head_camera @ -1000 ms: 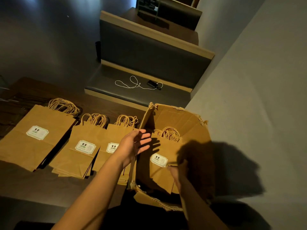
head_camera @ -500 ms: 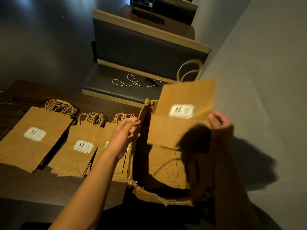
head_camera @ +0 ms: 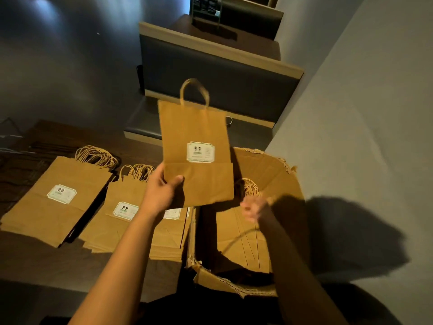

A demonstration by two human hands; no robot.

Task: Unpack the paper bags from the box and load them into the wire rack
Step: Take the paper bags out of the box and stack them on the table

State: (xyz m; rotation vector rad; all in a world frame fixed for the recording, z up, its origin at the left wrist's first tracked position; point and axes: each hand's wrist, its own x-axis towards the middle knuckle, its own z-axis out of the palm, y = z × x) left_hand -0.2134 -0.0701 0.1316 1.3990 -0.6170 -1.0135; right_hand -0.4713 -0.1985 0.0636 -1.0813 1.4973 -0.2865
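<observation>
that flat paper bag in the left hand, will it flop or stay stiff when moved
The paper bag probably stays fairly stiff: it stands upright though the left hand pinches only a lower corner. It is likely light, held one-handed. Its handle looks blurred, so may swing.

"9.9" on bag labels (head_camera: 61, 194)

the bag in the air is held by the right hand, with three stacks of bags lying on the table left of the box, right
Not quite: the head view shows the left hand gripping the bag by its lower left edge, not the right. The right hand is blurred over the box and off the bag. The three stacks do lie on the table left of the box.
</observation>
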